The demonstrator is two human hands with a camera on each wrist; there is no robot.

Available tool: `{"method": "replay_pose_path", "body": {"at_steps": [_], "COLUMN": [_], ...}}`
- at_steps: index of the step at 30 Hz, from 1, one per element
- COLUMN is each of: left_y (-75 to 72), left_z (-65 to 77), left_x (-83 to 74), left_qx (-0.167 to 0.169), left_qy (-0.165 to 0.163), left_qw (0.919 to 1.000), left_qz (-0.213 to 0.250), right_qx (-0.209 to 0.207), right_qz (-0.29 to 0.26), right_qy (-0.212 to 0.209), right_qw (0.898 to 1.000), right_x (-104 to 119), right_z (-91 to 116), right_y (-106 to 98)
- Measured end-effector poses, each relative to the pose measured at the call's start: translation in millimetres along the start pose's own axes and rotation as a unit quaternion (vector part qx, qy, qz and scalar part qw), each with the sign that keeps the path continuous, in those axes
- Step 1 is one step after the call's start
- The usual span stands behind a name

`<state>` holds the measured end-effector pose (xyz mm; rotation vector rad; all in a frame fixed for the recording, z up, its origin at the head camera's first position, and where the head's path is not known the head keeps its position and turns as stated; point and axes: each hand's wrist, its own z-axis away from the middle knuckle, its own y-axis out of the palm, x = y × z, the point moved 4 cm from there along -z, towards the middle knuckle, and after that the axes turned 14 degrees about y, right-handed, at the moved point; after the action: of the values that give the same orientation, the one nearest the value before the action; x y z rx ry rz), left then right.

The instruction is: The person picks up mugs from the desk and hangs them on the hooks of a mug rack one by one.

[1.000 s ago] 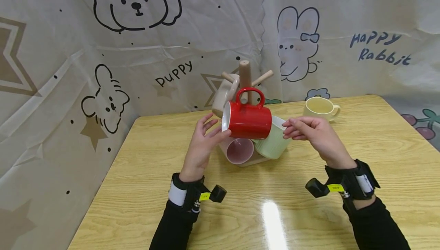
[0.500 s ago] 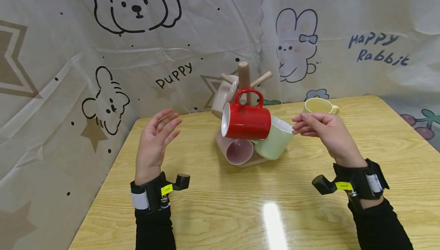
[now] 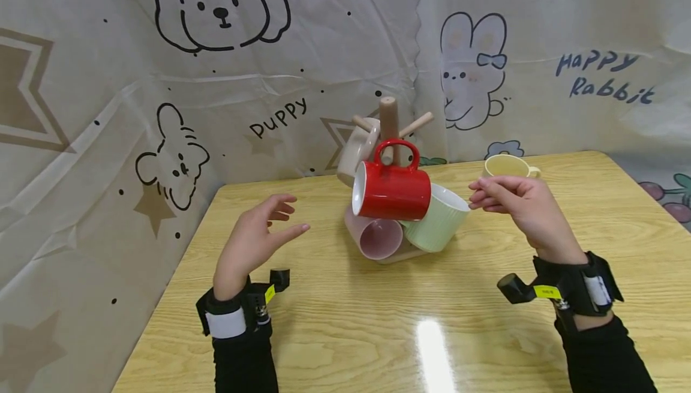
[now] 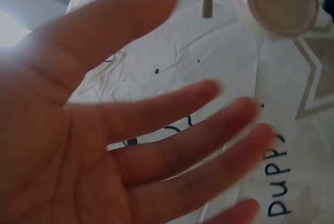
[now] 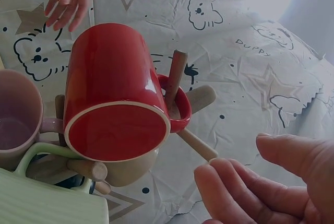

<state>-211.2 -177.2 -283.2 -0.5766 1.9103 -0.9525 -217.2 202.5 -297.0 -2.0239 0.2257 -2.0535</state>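
Observation:
A red mug [image 3: 396,192] hangs by its handle on a front peg of the wooden mug tree [image 3: 388,118]. Below it hang a pink mug [image 3: 356,225] and a pale green mug [image 3: 439,220]; behind, at upper left, is a cream mug [image 3: 352,156]. My left hand [image 3: 249,240] hovers left of the tree, fingers spread and palm bare in the left wrist view. To the right, my right hand [image 3: 526,210] has its fingertips close to the green mug's rim in the head view. The right wrist view shows nothing between its thumb and bent fingers [image 5: 229,187].
A yellow mug [image 3: 507,166] stands on the wooden table [image 3: 356,333] at back right, behind my right hand. One upper-right peg [image 3: 420,123] of the tree carries no mug. A printed cloth [image 3: 259,21] hangs behind the table.
My left hand has moved left, away from the red mug, and its wrist has turned. My right hand has drawn a little to the right. The mugs stay hanging.

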Motion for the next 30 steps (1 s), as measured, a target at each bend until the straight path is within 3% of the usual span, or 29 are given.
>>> {"method": "replay_pose_path", "body": {"at_steps": [3,7,20,30], "left_y": [0.2,-0.7,-1.3,1.5], "left_z": [-0.1,-1.1,-3.7,-0.2], "left_x": [-1.9,-1.4,-3.3,-2.6], "left_qx": [0.016,0.014,0.01,0.011], "left_qy": [0.011,0.008,0.011,0.011], "left_qw": [0.9987,0.9979,0.9975,0.998], "left_qz": [-0.048,-0.063,-0.069,-0.062], "right_qx": [-0.001,0.003,-0.003,-0.028], "right_qz": [0.001,-0.012,0.02,0.1], "right_qy": [0.003,0.002,0.005,0.065], "right_qw": [1.0,1.0,1.0,0.992], "right_x": [0,1,-3,-10], "right_z": [-1,-3,-9,-18], "right_y": [-1,-2,2,-7]}}
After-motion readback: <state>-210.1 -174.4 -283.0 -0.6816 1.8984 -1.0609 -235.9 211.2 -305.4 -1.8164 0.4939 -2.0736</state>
